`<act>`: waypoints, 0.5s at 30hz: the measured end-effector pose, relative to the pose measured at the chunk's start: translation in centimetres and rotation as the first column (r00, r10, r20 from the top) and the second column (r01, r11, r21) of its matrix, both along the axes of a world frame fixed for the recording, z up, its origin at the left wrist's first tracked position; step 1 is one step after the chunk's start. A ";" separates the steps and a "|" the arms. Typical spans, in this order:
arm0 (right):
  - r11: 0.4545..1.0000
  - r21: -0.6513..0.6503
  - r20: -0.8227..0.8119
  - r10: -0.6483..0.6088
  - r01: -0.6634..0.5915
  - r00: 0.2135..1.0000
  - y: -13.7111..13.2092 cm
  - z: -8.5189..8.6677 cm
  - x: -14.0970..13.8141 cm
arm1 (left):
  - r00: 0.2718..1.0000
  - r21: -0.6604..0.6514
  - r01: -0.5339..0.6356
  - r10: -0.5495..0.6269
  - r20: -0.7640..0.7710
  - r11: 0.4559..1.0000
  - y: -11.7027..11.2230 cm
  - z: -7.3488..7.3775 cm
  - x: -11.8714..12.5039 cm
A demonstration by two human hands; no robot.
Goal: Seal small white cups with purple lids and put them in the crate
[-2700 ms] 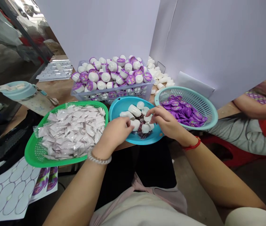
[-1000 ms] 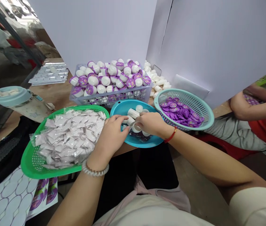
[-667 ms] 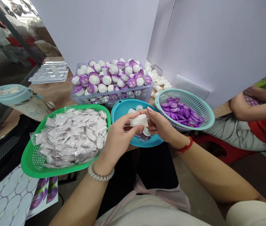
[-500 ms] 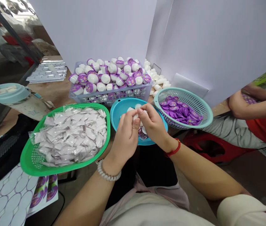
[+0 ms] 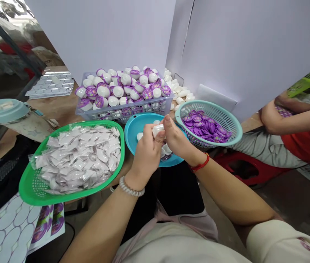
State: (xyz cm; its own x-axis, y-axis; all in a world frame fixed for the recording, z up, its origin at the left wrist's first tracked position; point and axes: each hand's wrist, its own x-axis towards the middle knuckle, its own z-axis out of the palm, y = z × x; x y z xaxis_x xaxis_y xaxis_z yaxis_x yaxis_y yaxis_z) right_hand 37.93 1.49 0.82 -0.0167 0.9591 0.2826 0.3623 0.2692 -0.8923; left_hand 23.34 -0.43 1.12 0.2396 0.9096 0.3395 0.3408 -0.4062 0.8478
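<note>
Grip of the left hand (image 5: pixel 147 151) is closed on one small, white, rounded plastic piece (image 5: pixel 158 130), held above the round blue plastic bowl (image 5: pixel 131 128). The right hand (image 5: pixel 179 141) meets the piece's right end; whether it also grasps it cannot be told. Inside the bowl at least four white plastic pieces (image 5: pixel 167 149) show, partly hidden by the hands. Left of the bowl stands one green plastic basket (image 5: pixel 30 191) heaped with clear packets (image 5: pixel 80 157), too many to count; right of it, one pale turquoise plastic colander (image 5: pixel 235 126) with dozens of purple discs (image 5: pixel 206 126); behind it on the bench (image 5: pixel 63 107), one translucent lilac plastic basket (image 5: pixel 100 114) with dozens of white-and-purple capsules (image 5: pixel 126 79).
</note>
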 end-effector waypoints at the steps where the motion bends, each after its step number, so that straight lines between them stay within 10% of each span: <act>1: 0.998 0.032 0.025 -0.046 0.045 0.999 0.2 0.2 0.1 | 0.997 -0.018 -0.077 0.077 0.026 0.997 0.1 0.1 0.1; 5: 0.981 0.084 0.217 -0.189 0.175 0.958 0.6 1.8 2.8 | 0.924 0.014 -0.312 0.307 -0.227 0.950 1.2 1.3 -1.8; 10: 0.981 -0.096 0.680 -0.058 0.168 0.731 1.1 2.8 5.8 | 0.560 -0.010 -0.196 0.104 -0.822 0.980 1.2 2.7 -4.0; 15: 0.990 -0.098 0.781 0.012 0.103 0.624 2.8 2.6 5.4 | 0.509 -0.085 -0.208 0.034 -0.860 0.975 1.1 3.3 -4.2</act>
